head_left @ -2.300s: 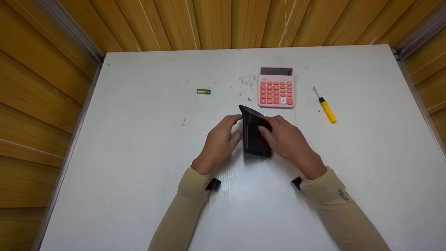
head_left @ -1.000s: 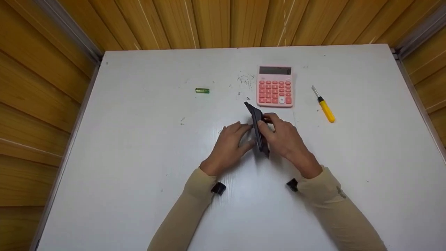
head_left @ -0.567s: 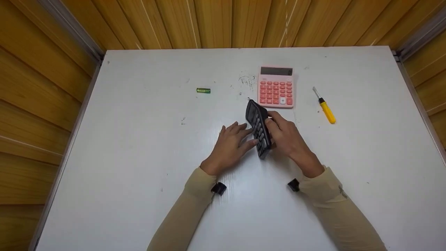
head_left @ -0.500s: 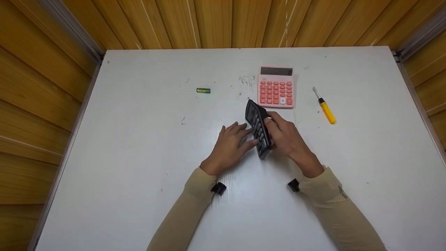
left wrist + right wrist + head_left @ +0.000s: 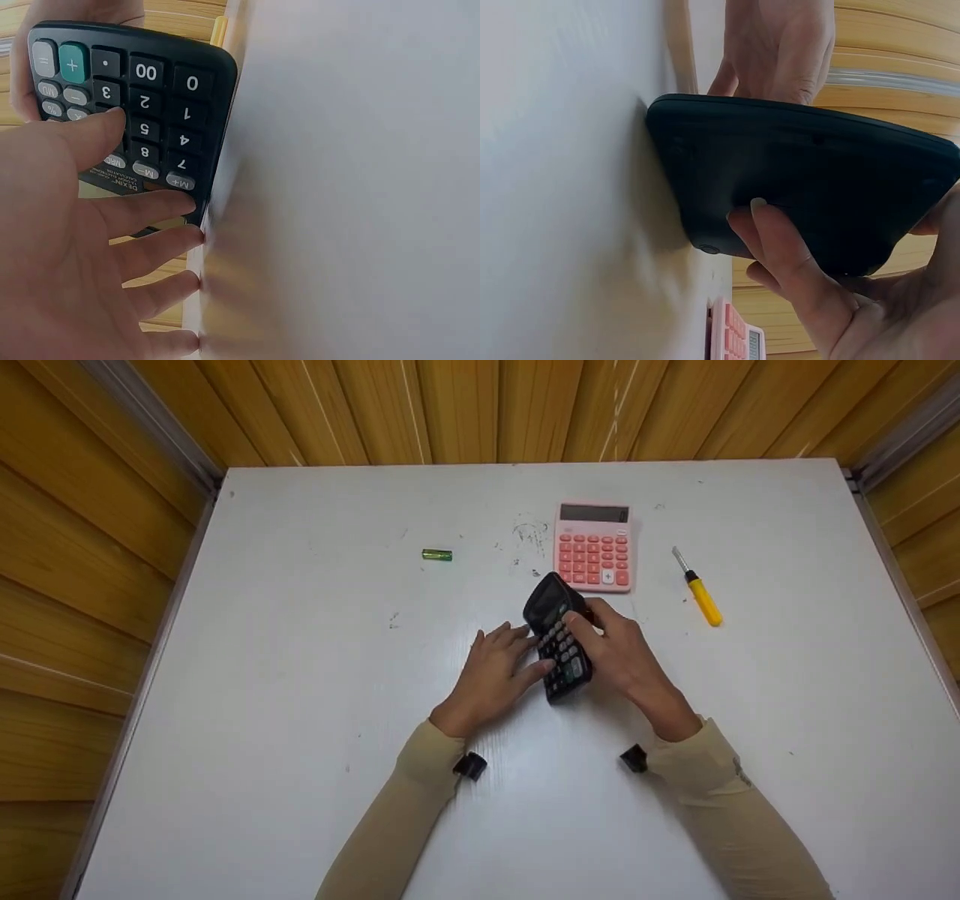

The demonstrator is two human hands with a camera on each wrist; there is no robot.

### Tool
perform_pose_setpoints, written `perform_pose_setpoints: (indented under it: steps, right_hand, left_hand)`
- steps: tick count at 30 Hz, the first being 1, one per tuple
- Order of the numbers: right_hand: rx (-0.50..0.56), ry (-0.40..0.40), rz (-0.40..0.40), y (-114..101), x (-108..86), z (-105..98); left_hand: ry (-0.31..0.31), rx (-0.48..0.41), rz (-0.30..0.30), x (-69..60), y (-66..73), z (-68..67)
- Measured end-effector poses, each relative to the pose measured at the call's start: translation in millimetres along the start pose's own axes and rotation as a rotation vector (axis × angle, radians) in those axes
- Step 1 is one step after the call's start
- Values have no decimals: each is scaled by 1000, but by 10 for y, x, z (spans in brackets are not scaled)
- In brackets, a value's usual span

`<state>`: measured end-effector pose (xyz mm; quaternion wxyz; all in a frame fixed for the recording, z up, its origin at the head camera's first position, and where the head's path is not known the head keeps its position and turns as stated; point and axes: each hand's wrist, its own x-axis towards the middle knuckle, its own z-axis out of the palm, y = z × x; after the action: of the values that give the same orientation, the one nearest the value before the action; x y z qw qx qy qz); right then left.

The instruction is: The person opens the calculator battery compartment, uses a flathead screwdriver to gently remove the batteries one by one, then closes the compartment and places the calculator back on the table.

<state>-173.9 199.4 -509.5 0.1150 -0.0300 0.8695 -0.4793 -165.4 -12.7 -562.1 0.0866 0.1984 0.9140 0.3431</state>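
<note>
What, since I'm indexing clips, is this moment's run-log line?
right hand: holds tilted black calculator | left hand: at its keys | table: pink calculator, battery, screwdriver

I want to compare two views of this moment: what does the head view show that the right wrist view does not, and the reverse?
Only the head view: the green battery, the yellow-handled screwdriver, and the key side of the black calculator.

Only the right wrist view: the black calculator's dark back, with fingers of the right hand against it.

Both: the black calculator itself, the left hand, the right hand, the pink calculator, the white table and wood-look panels.
</note>
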Motion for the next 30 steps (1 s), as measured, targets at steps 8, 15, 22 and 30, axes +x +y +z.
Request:
perform_pose_setpoints:
  steps: [8, 15, 22, 30]
  right_hand:
    - [95, -7, 50, -58, -20, -91]
    - [54, 0, 81, -80, -44, -144]
    - [-15, -1, 120, -85, -50, -204]
    - [-156, -8, 104, -98, -47, -243]
  left_hand:
    - [20, -4, -42, -6, -9, -1]
    - [45, 19, -67, -9, -4, 2]
    - [38, 31, -87, -13, 16, -6]
    - [34, 30, -102, -8, 16, -20]
